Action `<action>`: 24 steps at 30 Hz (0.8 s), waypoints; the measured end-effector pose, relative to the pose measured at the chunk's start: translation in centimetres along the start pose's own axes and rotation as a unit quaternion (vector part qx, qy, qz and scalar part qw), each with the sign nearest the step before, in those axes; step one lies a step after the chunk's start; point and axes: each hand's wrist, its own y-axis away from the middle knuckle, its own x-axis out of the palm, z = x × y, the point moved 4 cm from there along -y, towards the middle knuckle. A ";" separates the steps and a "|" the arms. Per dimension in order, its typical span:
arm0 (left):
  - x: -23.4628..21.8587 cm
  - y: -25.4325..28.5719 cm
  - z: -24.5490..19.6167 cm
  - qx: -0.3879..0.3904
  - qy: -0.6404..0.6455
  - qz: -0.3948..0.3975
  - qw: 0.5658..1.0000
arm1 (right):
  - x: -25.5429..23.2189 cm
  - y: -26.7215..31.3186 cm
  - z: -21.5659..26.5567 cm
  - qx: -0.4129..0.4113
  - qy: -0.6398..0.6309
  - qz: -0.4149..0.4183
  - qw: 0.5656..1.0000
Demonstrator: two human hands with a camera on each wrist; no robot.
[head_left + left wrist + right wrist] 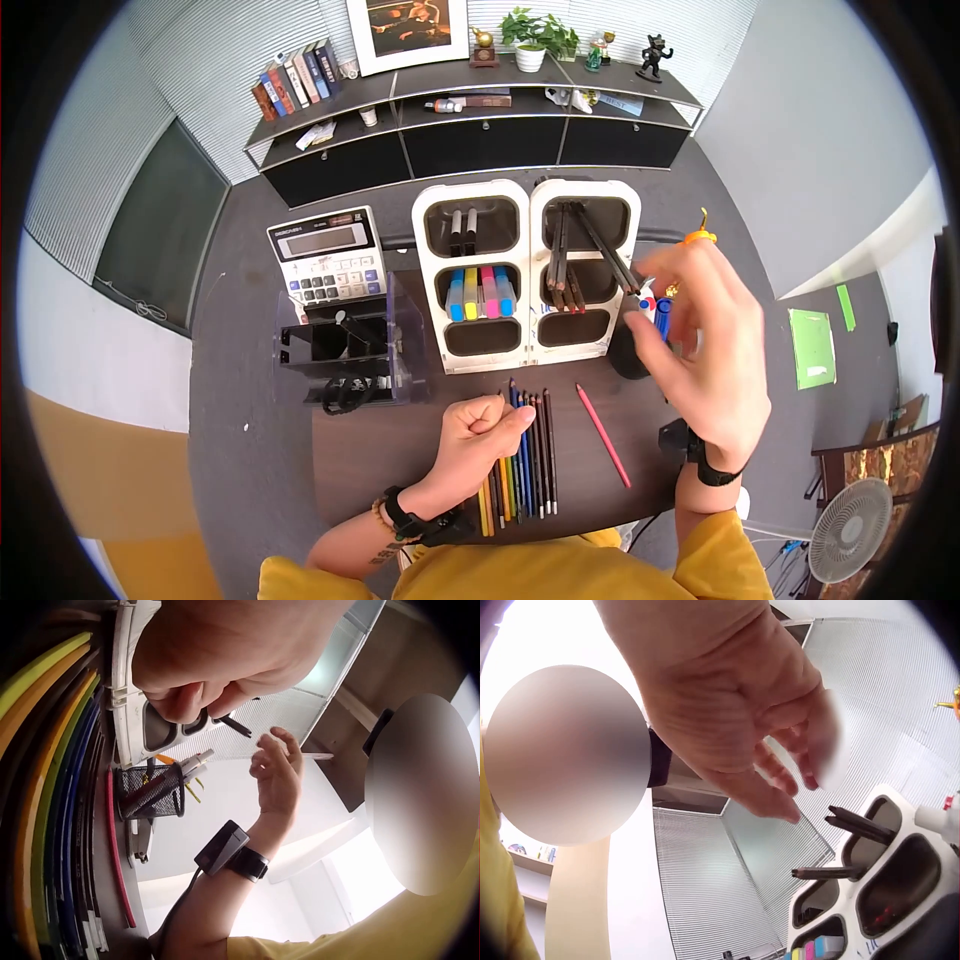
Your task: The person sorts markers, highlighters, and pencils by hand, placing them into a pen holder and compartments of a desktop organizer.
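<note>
My right hand (pixel 710 350) is raised beside the white desk organizer (pixel 534 300), its thumb and fingers apart with nothing between them. Just left of its fingertips, dark pencils (pixel 603 248) stick out of the organizer's upper right compartment. More dark pencils (pixel 825 873) show from the right wrist. Closed into a fist, my left hand (pixel 478 440) hovers over a row of colored pencils (pixel 545 460) on the table, and no object shows in it. A pink pencil (pixel 603 436) lies apart, right of the row. Colored highlighters (pixel 480 295) fill the organizer's middle left compartment.
Left of the organizer stand a calculator (pixel 325 255) and a clear tray (pixel 398 350) with black items. A black mesh pen cup (pixel 150 796) with pens is close to the organizer's right side. A fan (pixel 850 530) stands at far right.
</note>
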 end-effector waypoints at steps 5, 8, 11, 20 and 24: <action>0.1 0.1 -0.2 -0.003 0.004 0.004 1.000 | 2.1 -0.9 -1.3 0.004 -0.003 0.007 1.000; 0.0 0.1 -0.1 -0.004 0.004 0.001 1.000 | 2.9 -1.2 -1.8 -0.001 -0.001 0.005 1.000; 0.0 0.0 -0.1 -0.004 0.007 0.000 1.000 | 3.8 -1.5 -2.6 -0.009 -0.013 0.006 1.000; 0.0 0.0 -0.1 -0.009 0.011 -0.007 1.000 | 5.6 -1.8 -2.2 -0.079 -0.053 -0.032 0.995; 0.1 0.1 -0.1 -0.008 0.013 -0.007 1.000 | 5.8 -1.9 -2.0 -0.081 -0.068 -0.025 0.994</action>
